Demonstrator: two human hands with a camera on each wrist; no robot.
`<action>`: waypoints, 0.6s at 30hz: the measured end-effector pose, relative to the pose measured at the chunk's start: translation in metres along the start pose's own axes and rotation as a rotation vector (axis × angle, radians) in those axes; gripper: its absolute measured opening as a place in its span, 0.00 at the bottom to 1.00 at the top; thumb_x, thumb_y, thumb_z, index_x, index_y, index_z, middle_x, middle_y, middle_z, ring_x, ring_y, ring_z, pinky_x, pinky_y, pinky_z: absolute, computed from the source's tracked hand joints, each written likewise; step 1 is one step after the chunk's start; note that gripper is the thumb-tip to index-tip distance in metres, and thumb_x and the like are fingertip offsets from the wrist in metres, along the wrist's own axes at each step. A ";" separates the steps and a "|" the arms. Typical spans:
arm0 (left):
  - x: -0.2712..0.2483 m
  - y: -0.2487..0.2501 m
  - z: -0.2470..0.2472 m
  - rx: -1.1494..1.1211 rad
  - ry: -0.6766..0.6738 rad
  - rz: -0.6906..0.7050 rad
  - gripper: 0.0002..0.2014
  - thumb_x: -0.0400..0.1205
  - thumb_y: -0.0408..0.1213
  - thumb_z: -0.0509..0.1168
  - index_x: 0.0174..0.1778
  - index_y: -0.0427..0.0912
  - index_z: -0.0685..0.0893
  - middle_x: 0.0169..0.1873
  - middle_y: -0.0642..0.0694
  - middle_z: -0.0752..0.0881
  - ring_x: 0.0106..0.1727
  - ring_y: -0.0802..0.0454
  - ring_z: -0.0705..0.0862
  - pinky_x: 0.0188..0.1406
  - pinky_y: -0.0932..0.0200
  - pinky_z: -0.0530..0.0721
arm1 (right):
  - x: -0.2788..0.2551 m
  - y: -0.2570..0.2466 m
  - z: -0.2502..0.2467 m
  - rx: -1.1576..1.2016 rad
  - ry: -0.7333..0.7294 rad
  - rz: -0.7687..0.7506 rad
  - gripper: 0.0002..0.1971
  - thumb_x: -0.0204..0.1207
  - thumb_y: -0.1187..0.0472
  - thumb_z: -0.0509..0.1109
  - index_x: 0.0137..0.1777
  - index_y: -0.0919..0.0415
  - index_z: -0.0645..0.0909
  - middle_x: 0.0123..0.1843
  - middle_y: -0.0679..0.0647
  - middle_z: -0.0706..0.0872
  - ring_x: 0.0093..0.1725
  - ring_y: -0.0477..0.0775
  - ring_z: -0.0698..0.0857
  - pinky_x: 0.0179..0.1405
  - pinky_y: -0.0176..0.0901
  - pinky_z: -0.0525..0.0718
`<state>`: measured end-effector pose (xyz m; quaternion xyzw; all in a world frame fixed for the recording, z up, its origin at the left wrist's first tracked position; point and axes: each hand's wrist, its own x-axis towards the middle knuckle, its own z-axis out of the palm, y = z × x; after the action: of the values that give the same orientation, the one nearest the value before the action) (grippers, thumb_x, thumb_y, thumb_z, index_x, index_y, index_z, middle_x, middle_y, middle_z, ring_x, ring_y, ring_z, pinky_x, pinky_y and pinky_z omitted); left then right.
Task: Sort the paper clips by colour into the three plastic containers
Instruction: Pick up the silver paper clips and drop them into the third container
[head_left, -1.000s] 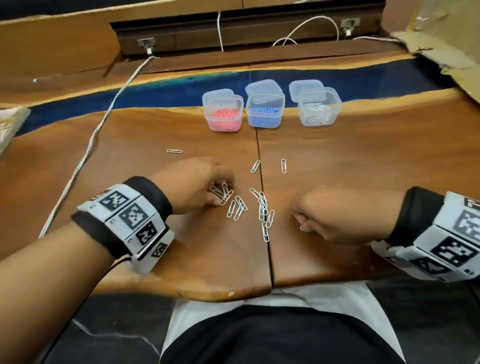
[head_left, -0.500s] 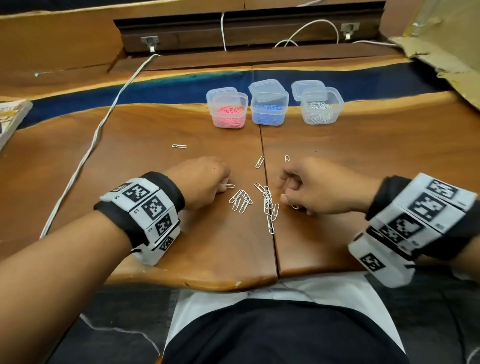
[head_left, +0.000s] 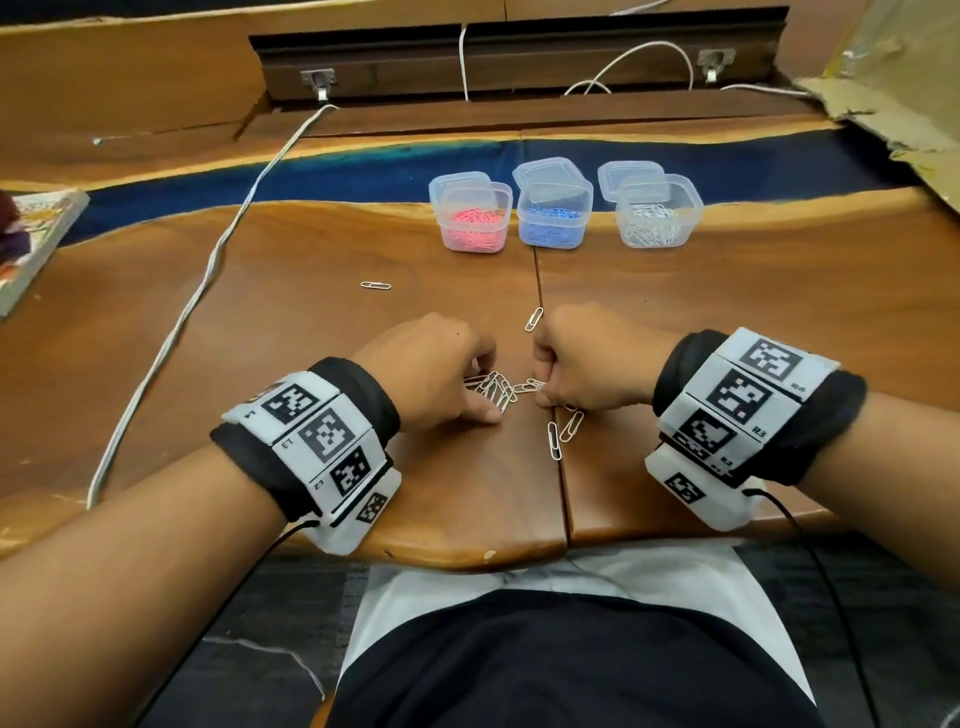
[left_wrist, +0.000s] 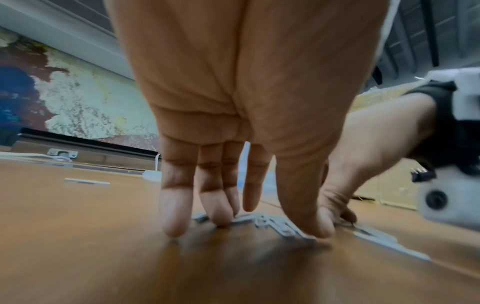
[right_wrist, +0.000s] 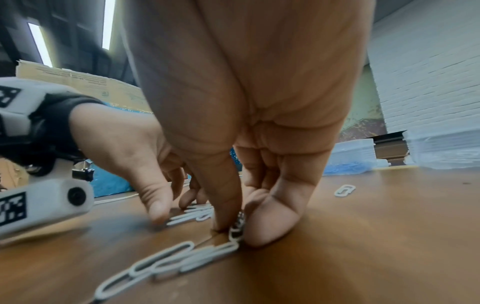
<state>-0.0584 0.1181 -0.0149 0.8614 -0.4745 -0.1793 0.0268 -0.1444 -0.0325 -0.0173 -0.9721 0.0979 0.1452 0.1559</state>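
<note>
Three clear plastic containers stand in a row at the back: one with pink clips (head_left: 472, 221), one with blue clips (head_left: 553, 221), one with white clips (head_left: 657, 221). A small pile of white paper clips (head_left: 498, 388) lies between my hands near the table's front. My left hand (head_left: 488, 392) has its fingers pointing straight down, fingertips (left_wrist: 176, 222) and thumb touching the table on either side of the pile (left_wrist: 272, 224). My right hand (head_left: 540, 391) pinches a white clip (right_wrist: 237, 225) upright between thumb and forefinger. More white clips (right_wrist: 166, 261) trail toward me.
A lone white clip (head_left: 375, 285) lies to the left and another (head_left: 533, 318) just beyond my right knuckles. A white cable (head_left: 208, 270) runs down the table's left side, with a book (head_left: 31, 244) at the far left. Torn cardboard (head_left: 893, 104) sits at the back right.
My right hand has moved left across the table to the pile and now pinches a clip there. My left hand has stayed at the pile, and the clips lie closer together.
</note>
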 end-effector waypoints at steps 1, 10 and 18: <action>0.000 0.003 0.001 0.030 0.000 0.002 0.24 0.71 0.57 0.74 0.57 0.48 0.81 0.48 0.51 0.83 0.50 0.48 0.82 0.46 0.52 0.82 | 0.000 0.000 0.000 -0.006 -0.006 -0.004 0.09 0.69 0.57 0.79 0.36 0.60 0.82 0.38 0.55 0.86 0.42 0.58 0.85 0.41 0.49 0.86; 0.002 0.021 0.003 0.030 0.100 -0.033 0.09 0.78 0.45 0.69 0.49 0.47 0.87 0.47 0.43 0.87 0.46 0.42 0.84 0.37 0.57 0.77 | -0.005 -0.002 0.002 -0.097 0.068 -0.137 0.17 0.67 0.64 0.69 0.25 0.49 0.66 0.36 0.55 0.79 0.38 0.60 0.81 0.35 0.50 0.83; 0.005 0.023 0.003 0.028 0.092 -0.050 0.06 0.74 0.33 0.66 0.44 0.42 0.87 0.41 0.40 0.87 0.42 0.37 0.84 0.35 0.55 0.80 | -0.005 0.012 -0.018 -0.094 0.064 -0.184 0.06 0.64 0.68 0.70 0.30 0.58 0.80 0.27 0.50 0.79 0.30 0.52 0.76 0.30 0.43 0.77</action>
<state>-0.0753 0.1019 -0.0146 0.8805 -0.4537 -0.1336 0.0322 -0.1475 -0.0494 -0.0023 -0.9874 0.0061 0.1035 0.1195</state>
